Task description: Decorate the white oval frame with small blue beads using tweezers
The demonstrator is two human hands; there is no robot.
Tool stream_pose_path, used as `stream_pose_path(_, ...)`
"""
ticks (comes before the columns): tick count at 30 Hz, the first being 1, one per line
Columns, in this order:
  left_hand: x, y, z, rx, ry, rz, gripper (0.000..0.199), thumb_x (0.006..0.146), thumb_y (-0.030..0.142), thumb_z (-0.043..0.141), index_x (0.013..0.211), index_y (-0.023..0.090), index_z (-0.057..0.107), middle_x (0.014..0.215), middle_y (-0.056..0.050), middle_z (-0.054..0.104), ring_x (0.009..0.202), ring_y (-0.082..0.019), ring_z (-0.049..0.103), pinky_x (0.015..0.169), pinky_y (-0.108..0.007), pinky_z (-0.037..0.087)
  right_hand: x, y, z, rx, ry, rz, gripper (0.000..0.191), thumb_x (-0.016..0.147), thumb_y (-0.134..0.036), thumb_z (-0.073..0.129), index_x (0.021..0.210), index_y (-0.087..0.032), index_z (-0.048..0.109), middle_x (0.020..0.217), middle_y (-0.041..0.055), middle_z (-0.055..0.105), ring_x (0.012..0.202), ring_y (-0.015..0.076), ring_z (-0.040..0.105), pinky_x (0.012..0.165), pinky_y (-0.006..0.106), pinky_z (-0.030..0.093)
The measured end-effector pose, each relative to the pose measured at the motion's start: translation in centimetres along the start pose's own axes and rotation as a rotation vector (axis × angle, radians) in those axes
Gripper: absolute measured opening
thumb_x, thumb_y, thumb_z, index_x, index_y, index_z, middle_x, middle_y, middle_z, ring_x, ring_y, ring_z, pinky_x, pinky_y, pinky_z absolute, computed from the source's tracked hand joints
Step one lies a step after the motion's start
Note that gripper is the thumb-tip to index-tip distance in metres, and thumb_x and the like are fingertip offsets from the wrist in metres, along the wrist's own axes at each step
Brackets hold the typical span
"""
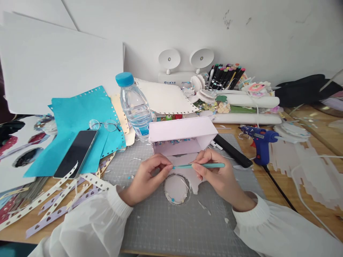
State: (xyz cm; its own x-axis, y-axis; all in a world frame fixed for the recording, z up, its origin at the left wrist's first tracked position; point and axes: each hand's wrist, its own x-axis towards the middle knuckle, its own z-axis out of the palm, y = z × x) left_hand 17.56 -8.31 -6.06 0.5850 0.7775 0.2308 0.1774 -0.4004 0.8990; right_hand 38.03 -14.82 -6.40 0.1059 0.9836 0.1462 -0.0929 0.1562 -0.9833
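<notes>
Bare left hand (pixel 148 176) and bare right hand (pixel 214 173) faced each other.
Each formed a thumb-and-forefinger pinch; the white-sleeved forearms (pixel 98 217) angled inward.

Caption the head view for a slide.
Right hand holds a teal tool, its tip at the left hand, before a pale lilac box.

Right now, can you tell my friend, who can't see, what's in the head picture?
A person's right hand holds a slim teal tool, its tip at the left hand, over a grey gridded mat. Nearby sit a round pale piece, an open lilac box and a clear plastic blue-capped bottle.
</notes>
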Motion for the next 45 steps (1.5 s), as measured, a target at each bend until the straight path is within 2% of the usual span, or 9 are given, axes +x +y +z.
stream_pose_path(9, -0.1, 0.1, 0.0, 0.003, 0.025, -0.01, 0.013, 0.089, 0.021, 0.057, 0.081, 0.014, 0.065, 0.077, -0.004, 0.064, 0.075, -0.013, 0.06, 0.068, -0.024, 0.048, 0.1, 0.4, -0.4, 0.096, 0.034, -0.018, 0.017, 0.083, -0.019, 0.069, 0.074, -0.02, 0.054, 0.074, -0.0036, 0.052, 0.053, 0.0068, 0.054, 0.045, 0.02, 0.045)
stream_pose_path(15, 0.0, -0.6, 0.1, 0.136, 0.06, 0.047, 0.007, 0.085, 0.014, 0.061, 0.087, 0.016, 0.068, 0.084, -0.004, 0.067, 0.077, -0.013, 0.062, 0.067, -0.022, 0.048, 0.2, 0.8, -0.5, 0.119, 0.059, -0.035, 0.014, 0.083, -0.017, 0.068, 0.077, -0.021, 0.055, 0.073, -0.0034, 0.054, 0.054, 0.0073, 0.054, 0.046, 0.021, 0.045)
stream_pose_path(20, 0.0, -0.7, 0.1, 0.219, 0.111, 0.064, 0.007, 0.086, 0.017, 0.062, 0.083, 0.016, 0.068, 0.077, -0.003, 0.064, 0.07, -0.012, 0.059, 0.062, -0.021, 0.047, 0.3, 0.8, -0.2, 0.084, 0.054, -0.035, 0.017, 0.084, -0.018, 0.068, 0.075, -0.02, 0.054, 0.07, -0.004, 0.054, 0.053, 0.0074, 0.054, 0.047, 0.021, 0.045)
stream_pose_path(26, -0.2, -0.3, 0.0, 0.182, 0.098, 0.168, 0.024, 0.091, 0.012, 0.052, 0.109, 0.018, 0.067, 0.099, -0.008, 0.064, 0.086, -0.013, 0.06, 0.07, -0.023, 0.049, 0.2, 0.7, 0.0, 0.102, 0.049, -0.039, 0.017, 0.083, -0.018, 0.068, 0.074, -0.02, 0.054, 0.074, -0.004, 0.053, 0.053, 0.0065, 0.055, 0.045, 0.02, 0.045)
stream_pose_path(32, -0.3, 0.0, 0.0, 0.067, 0.053, 0.154, 0.012, 0.081, 0.021, 0.07, 0.091, 0.015, 0.069, 0.086, -0.006, 0.065, 0.066, -0.01, 0.056, 0.057, -0.021, 0.046, -0.4, 0.5, 0.2, 0.121, 0.003, -0.028, 0.016, 0.084, -0.016, 0.066, 0.075, -0.02, 0.053, 0.075, -0.0041, 0.05, 0.052, 0.006, 0.055, 0.044, 0.019, 0.045)
stream_pose_path(37, -0.4, -0.1, -0.1, 0.009, 0.042, 0.162, 0.003, 0.082, 0.018, 0.068, 0.083, 0.015, 0.068, 0.078, -0.005, 0.065, 0.07, -0.013, 0.059, 0.062, -0.023, 0.047, -0.8, 0.3, 0.4, 0.128, -0.034, -0.02, 0.017, 0.085, -0.016, 0.065, 0.075, -0.02, 0.052, 0.076, -0.0035, 0.051, 0.052, 0.0057, 0.054, 0.044, 0.02, 0.044)
stream_pose_path(45, -0.5, 0.5, -0.3, -0.069, -0.001, 0.098, 0.006, 0.085, 0.017, 0.064, 0.085, 0.015, 0.07, 0.081, -0.006, 0.067, 0.075, -0.014, 0.061, 0.068, -0.025, 0.049, -0.5, 0.5, 0.0, 0.21, 0.013, -0.034, 0.015, 0.084, -0.017, 0.067, 0.079, -0.022, 0.054, 0.079, -0.0034, 0.055, 0.051, 0.0052, 0.054, 0.044, 0.019, 0.044)
